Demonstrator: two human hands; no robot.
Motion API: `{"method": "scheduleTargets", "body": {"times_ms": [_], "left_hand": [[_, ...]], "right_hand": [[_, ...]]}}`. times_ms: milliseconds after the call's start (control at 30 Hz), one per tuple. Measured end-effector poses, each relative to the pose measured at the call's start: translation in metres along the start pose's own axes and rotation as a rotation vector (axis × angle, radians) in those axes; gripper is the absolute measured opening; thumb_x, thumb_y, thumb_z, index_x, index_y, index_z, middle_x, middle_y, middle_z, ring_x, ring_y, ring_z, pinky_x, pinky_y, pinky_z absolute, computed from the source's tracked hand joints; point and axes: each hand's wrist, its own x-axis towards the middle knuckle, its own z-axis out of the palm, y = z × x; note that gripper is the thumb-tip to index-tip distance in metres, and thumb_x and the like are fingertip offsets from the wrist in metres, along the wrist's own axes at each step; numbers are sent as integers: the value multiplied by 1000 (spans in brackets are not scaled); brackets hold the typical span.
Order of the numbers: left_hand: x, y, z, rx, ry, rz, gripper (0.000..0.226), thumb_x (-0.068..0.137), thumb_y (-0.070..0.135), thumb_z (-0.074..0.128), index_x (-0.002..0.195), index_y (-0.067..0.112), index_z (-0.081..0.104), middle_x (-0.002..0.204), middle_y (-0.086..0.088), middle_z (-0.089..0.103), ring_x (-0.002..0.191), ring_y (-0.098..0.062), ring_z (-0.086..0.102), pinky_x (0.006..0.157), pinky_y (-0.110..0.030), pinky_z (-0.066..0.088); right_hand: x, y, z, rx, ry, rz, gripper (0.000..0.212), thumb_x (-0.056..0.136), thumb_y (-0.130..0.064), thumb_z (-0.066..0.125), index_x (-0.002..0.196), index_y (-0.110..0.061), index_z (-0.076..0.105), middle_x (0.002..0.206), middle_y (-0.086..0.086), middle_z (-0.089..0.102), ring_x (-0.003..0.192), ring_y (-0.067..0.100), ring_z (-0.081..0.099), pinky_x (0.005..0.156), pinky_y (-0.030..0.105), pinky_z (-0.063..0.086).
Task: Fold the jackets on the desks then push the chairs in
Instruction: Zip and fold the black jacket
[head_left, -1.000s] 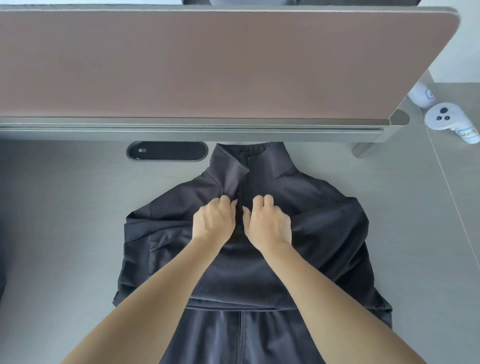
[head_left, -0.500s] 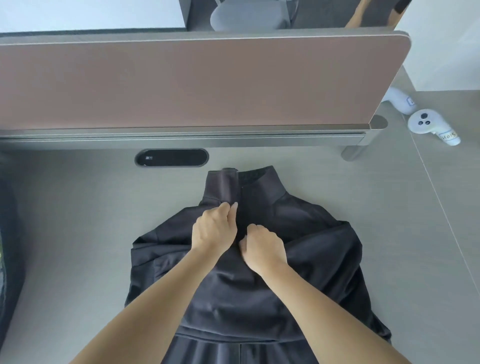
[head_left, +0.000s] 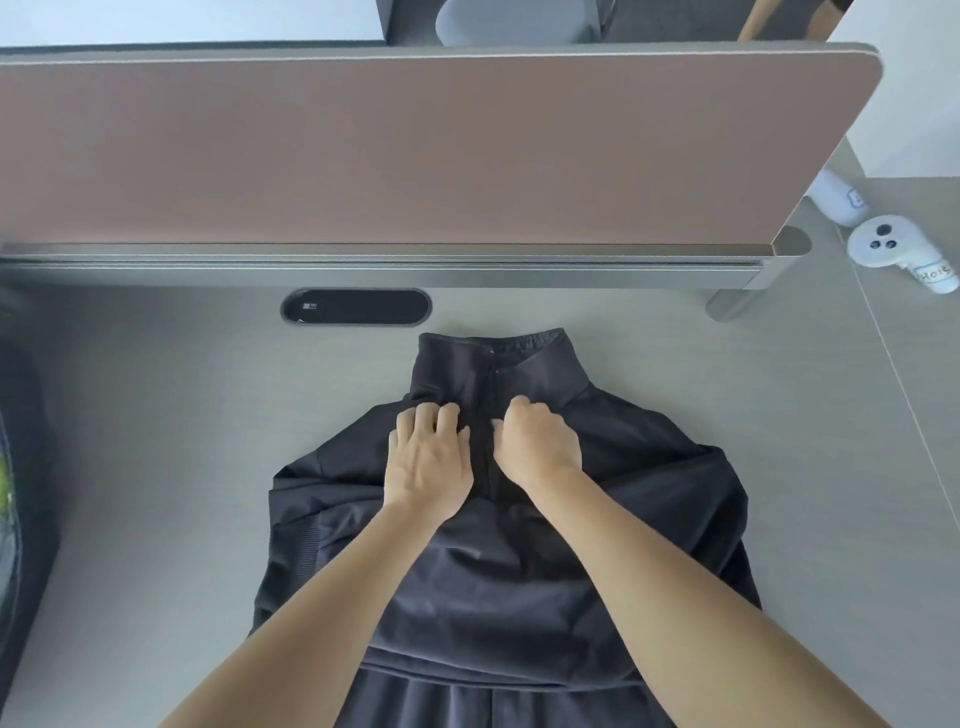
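Head view: left hand (head_left: 428, 462), right hand (head_left: 537, 447) grip jacket (head_left: 649, 493) on grey desk (head_left: 156, 415) (divider (head_left: 415, 145) behind).

Dk charcoal jacket (head_left: 519, 571) – grey desk (head_left: 156, 441), brown divider (head_left: 415, 150).

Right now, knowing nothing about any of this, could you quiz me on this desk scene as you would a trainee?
1. True or false: the dark jacket lies with its collar toward the divider panel.
2. Where do the left grip and right grip hold the jacket? A) at the cuffs B) side by side just below the collar C) at the hem
3. Fill in: the white controller lies to the jacket's ____.
Key: 1 true; 2 B; 3 right.
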Motion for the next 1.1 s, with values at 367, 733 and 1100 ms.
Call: {"method": "scheduleTargets", "body": {"times_ms": [367, 733, 1100], "left_hand": [[-9, -9, 14, 96, -268, -69, 75, 90, 62, -11, 156, 26, -18, 164, 1, -21, 150, -23, -24, 122, -48, -11], [5, -14, -2, 90, -476, 7, 75, 100, 61, 9, 152, 22, -27, 158, -1, -37, 144, -27, -37, 117, -52, -19], [4, -15, -4, 79, -510, 14, 76, 99, 62, 9, 151, 23, -29, 152, 0, -44, 142, -28, -39, 116, -52, -20]], "right_hand": [[3, -17, -2, -104, -6, 33, 25, 96, -22, 62, 112, -5, 54, 106, 12, 67, 93, 30, 69, 63, 33, 51], [15, -4, -8, 284, 115, 135, 13, 99, -21, 46, 95, -15, 58, 93, 5, 67, 87, 30, 64, 67, 36, 52], [50, 9, -17, 96, 5, -31, 7, 103, -24, 48, 109, -21, 48, 101, 4, 64, 84, 30, 57, 66, 35, 41]]}}
